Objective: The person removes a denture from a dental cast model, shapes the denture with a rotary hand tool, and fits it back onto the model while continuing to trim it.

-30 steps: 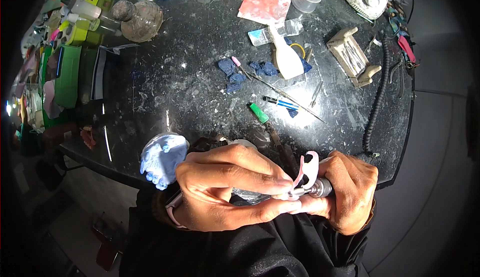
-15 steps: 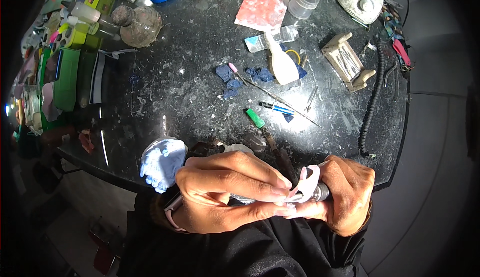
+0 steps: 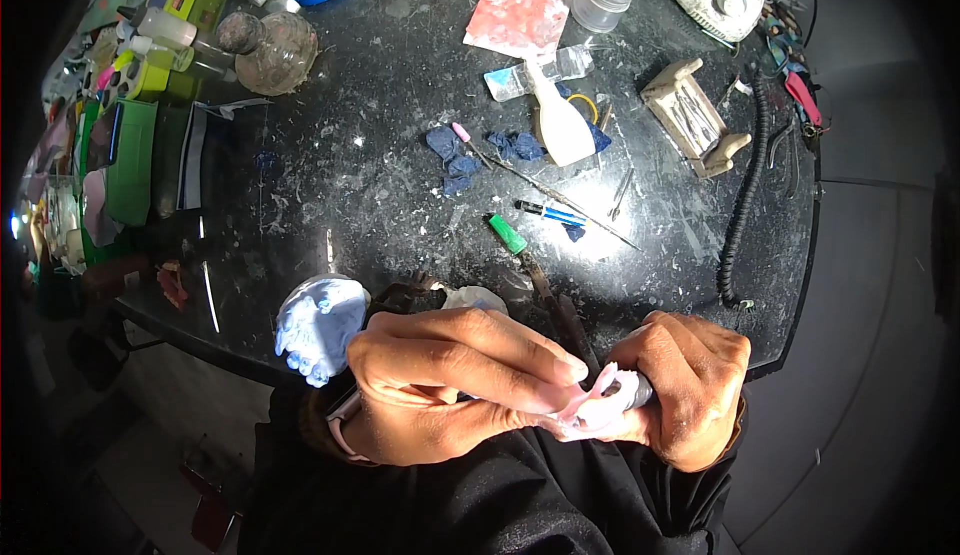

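Low in the middle, my left hand point(image 3: 450, 380) pinches a thin, pink, curved piece point(image 3: 600, 410), which looks like a denture base. My right hand point(image 3: 695, 390) is closed around a dark grey cylindrical rotary handpiece point(image 3: 644, 389), and its thumb side meets the pink piece. The two hands almost touch. The pink piece covers the handpiece's tip, so I cannot tell whether it touches the inner side. Left of my left hand rests a pale blue, lumpy dental mould point(image 3: 322, 320). Beyond my fingers lies a tool with a green end point(image 3: 508, 235).
Mid-table lie a thin metal spatula point(image 3: 560, 198), a blue pen-like tool point(image 3: 550, 215), dark blue scraps point(image 3: 455, 167) and a white paddle point(image 3: 565, 135). Behind are a red-smeared sheet point(image 3: 520, 5) and clear cup point(image 3: 603, 1). A tool rack point(image 3: 655, 100) and coiled cord point(image 3: 742, 205) occupy the right.
The pink piece has turned and tipped between my fingers, sitting slightly lower. The handpiece's metal tip, visible before, is now hidden behind it. My right hand has hardly moved.
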Demonstrator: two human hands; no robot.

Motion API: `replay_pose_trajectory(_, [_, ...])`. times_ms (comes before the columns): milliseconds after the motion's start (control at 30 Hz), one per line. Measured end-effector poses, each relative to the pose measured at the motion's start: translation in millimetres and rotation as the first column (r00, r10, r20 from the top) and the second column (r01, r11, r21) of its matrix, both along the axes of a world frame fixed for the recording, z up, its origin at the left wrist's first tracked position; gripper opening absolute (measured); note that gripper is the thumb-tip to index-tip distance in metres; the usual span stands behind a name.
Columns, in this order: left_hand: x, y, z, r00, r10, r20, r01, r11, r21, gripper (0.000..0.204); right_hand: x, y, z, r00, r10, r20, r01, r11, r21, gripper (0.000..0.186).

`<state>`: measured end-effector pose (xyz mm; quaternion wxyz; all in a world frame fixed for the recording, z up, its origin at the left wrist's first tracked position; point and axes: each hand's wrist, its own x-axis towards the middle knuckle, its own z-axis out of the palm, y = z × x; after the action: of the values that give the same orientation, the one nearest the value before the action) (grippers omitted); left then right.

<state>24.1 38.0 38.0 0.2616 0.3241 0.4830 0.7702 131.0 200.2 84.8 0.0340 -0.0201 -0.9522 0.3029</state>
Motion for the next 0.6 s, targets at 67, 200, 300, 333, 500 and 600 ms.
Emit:
replay_pose_trajectory(67, [-0.1,0.4,1.5,1.000,-0.004,0.008,0.004,1.000,-0.010,0.018,-0.9,1.0,-0.8,1.000,-0.004,-0.001,0.004,1.000,-0.004,0.050])
replay_pose_trajectory(200, [-0.7,-1.3,0.0,1.000,-0.020,0.013,0.020,1.000,-0.013,0.017,-3.7,1.9,-7.1,0.993,0.046,-0.110,-0.044,0.999,0.021,0.050])
replay_pose_trajectory(300, [-1.4,0.8,0.8,0.998,-0.044,0.034,0.044,0.999,0.003,0.017,-2.4,4.1,-5.0,0.993,0.044,-0.111,-0.042,0.999,0.022,0.050])
replay_pose_trajectory(333, [-1.5,0.9,0.2,0.998,-0.050,0.034,0.049,0.999,0.024,0.017,-2.1,4.5,-5.1,0.992,0.050,-0.113,-0.047,0.999,0.026,0.051])
replay_pose_trajectory(500, [-4.9,3.0,-1.1,0.996,-0.081,0.031,0.080,0.996,0.030,0.020,-1.9,4.3,-6.0,0.995,0.042,-0.090,-0.040,0.999,0.025,0.051])
replay_pose_trajectory(600, [-5.6,2.5,-0.1,0.997,-0.078,-0.007,0.078,0.996,0.039,0.025,-2.3,4.0,-4.8,0.995,0.050,-0.085,-0.048,0.998,0.027,0.051])
